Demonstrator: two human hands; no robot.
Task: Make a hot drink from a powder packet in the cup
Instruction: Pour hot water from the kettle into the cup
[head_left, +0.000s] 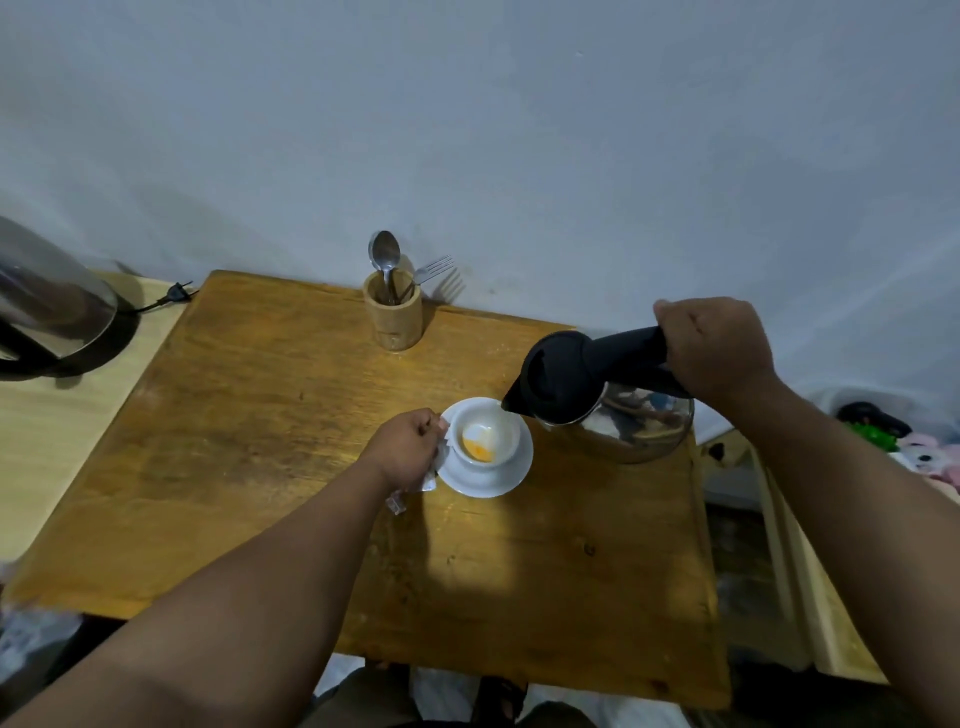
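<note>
A white cup (500, 427) stands on a white saucer (506, 477) in the middle of the wooden table (249, 415). Orange powder (479, 448) lies in the cup's bottom. My right hand (714, 343) grips the black handle of a glass kettle (587, 379), tilted with its spout just over the cup's right rim. My left hand (408, 448) rests at the cup's left side, closed on the crumpled empty powder packet (421, 480), which sticks out beneath the hand.
A wooden holder (392, 316) with a spoon (384, 254) and a fork (434, 269) stands at the table's back edge. A second kettle (49, 301) with a plug lead sits on a lighter surface at the left. Toys lie in a bin (904, 431) at the right.
</note>
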